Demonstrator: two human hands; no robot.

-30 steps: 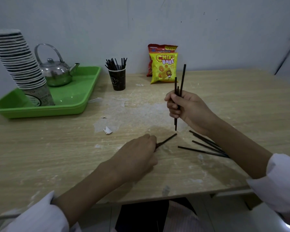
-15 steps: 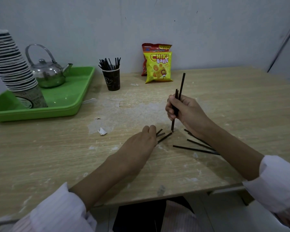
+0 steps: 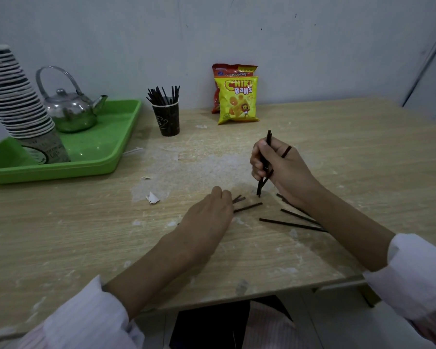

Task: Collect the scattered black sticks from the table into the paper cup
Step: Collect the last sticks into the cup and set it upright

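Observation:
My right hand (image 3: 285, 170) grips a small bundle of black sticks (image 3: 264, 163) nearly upright, their lower tips touching the table (image 3: 363, 152). My left hand (image 3: 207, 217) lies palm down with its fingers curled over the ends of a few short sticks (image 3: 248, 207) lying flat. More loose sticks (image 3: 291, 224) lie beside and partly under my right forearm. The dark paper cup (image 3: 168, 120) stands far back, left of centre, with several sticks standing in it.
A green tray (image 3: 103, 157) at the back left carries a metal kettle (image 3: 69, 110) and a tall stack of paper cups (image 3: 15, 102). Snack bags (image 3: 237, 99) lean at the wall. Torn paper scraps (image 3: 152, 198) lie mid-table. The table's front edge is near my body.
My right hand has lowered its bundle until the tips touch the table, and one stick now tilts sideways in it. My left hand has slid forward over more stick ends.

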